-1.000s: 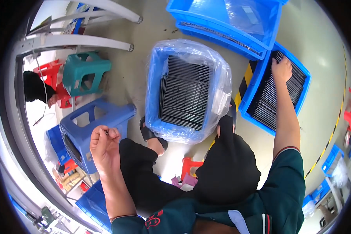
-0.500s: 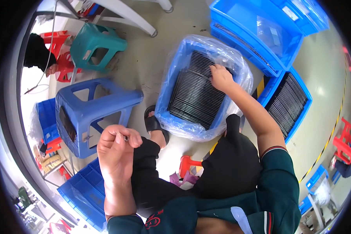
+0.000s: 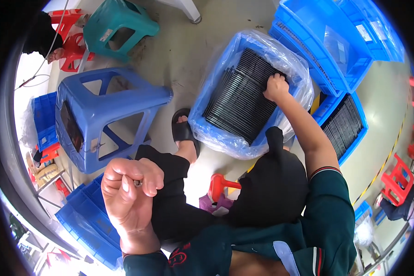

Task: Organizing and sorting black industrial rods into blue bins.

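Observation:
At the lower left my left hand (image 3: pixel 129 198) is raised with the fingers curled in. Thumb and fingertips pinch a small round metal piece (image 3: pixel 137 183); its exact kind is too small to tell. My right hand (image 3: pixel 276 87) reaches into a blue bin (image 3: pixel 198 105) lined with clear plastic. Its bent fingers are at the right edge of a tightly packed row of thin black plates (image 3: pixel 237 99). Whether they grip a plate is hidden. The bin stands on the floor in front of my feet, its clear liner (image 3: pixel 301 69) bunched over the rim.
To the right, another blue bin (image 3: pixel 364 125) holds more black plates, beside stacked blue crates (image 3: pixel 324 80). A blue stool (image 3: pixel 94 117) with a dark flat object on its side stands left, a green stool (image 3: pixel 96 39) beyond it. A red stool (image 3: pixel 218 186) is between my legs.
The view has shifted slightly. My right hand has moved a little toward the near right along the row's edge. My left hand still pinches the metal piece, now seen more clearly.

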A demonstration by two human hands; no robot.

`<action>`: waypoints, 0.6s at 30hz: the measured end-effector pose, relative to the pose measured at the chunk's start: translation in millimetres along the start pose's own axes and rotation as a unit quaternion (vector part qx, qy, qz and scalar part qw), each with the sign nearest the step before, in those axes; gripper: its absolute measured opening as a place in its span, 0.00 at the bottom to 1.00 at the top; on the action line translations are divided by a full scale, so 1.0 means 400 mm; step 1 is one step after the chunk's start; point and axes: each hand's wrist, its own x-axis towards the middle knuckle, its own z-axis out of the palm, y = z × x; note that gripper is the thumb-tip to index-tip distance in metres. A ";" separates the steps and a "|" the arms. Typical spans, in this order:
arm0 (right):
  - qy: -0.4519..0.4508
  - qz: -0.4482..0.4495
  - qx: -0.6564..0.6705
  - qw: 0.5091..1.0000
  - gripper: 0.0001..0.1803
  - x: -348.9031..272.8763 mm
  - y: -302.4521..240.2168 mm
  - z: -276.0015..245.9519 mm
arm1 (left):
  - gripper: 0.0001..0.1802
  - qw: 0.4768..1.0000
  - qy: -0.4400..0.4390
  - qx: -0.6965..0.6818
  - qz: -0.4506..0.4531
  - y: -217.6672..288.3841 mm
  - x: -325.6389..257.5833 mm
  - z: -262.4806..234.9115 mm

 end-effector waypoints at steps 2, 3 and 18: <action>0.008 -0.016 -0.060 0.998 0.24 -0.021 -0.017 0.038 | 0.12 1.000 -0.002 -0.003 0.004 0.010 -0.001 -0.004; 0.005 -0.018 -0.062 0.998 0.24 -0.027 -0.020 0.050 | 0.12 1.000 0.000 -0.005 0.002 0.014 -0.004 -0.007; -0.037 -0.119 0.040 0.991 0.08 -0.157 -0.121 0.193 | 0.14 0.997 -0.059 -0.047 -0.033 0.033 -0.027 0.010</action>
